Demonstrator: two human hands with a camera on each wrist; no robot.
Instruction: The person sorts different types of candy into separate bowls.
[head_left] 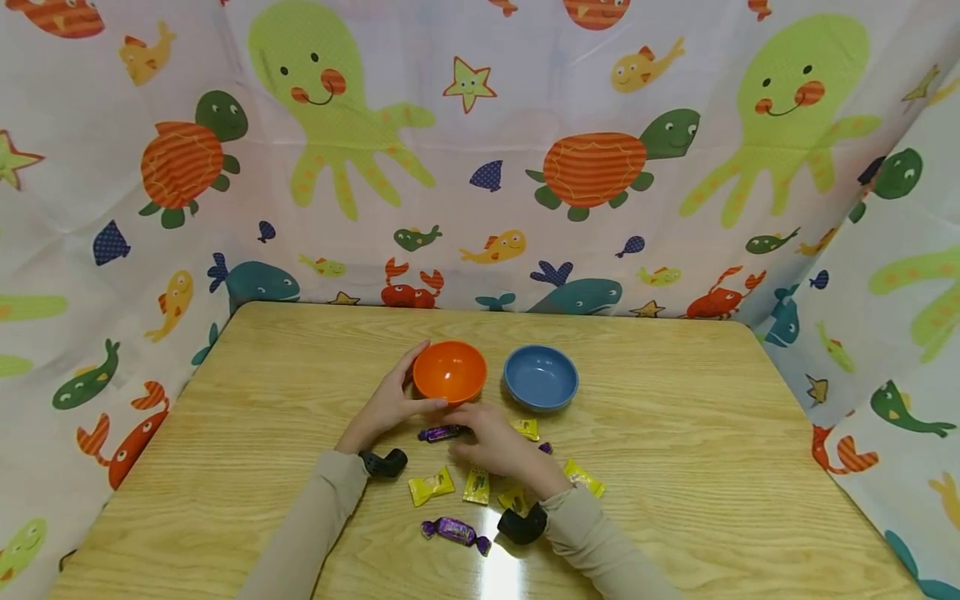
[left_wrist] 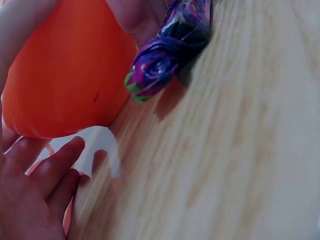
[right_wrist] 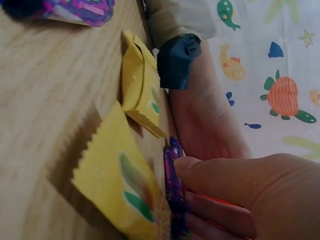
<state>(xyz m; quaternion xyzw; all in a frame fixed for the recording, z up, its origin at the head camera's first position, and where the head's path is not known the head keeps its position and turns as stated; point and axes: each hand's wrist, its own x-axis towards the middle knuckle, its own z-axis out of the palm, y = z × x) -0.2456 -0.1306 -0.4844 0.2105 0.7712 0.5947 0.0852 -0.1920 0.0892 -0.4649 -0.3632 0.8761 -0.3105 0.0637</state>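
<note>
An orange bowl [head_left: 450, 373] stands on the table, and my left hand [head_left: 390, 402] holds it from the left, thumb along the near side and fingers round the far left. Just in front of the bowl lies a purple-wrapped candy [head_left: 438, 433]. My right hand [head_left: 491, 440] is over the right end of this candy, thumb on one side and fingers on the other. In the right wrist view the thumb overlaps the purple candy [right_wrist: 175, 185]; a firm pinch does not show. The left wrist view has the candy's twisted end [left_wrist: 152, 70] close beside the orange bowl [left_wrist: 70, 70].
A blue bowl [head_left: 541, 378] stands right of the orange one. Yellow-wrapped candies [head_left: 431, 486] lie scattered around my right hand, one [head_left: 583, 478] beyond the wrist. Another purple candy [head_left: 455, 531] lies nearer the front. A patterned sea-animal curtain [head_left: 487, 208] hangs behind the table.
</note>
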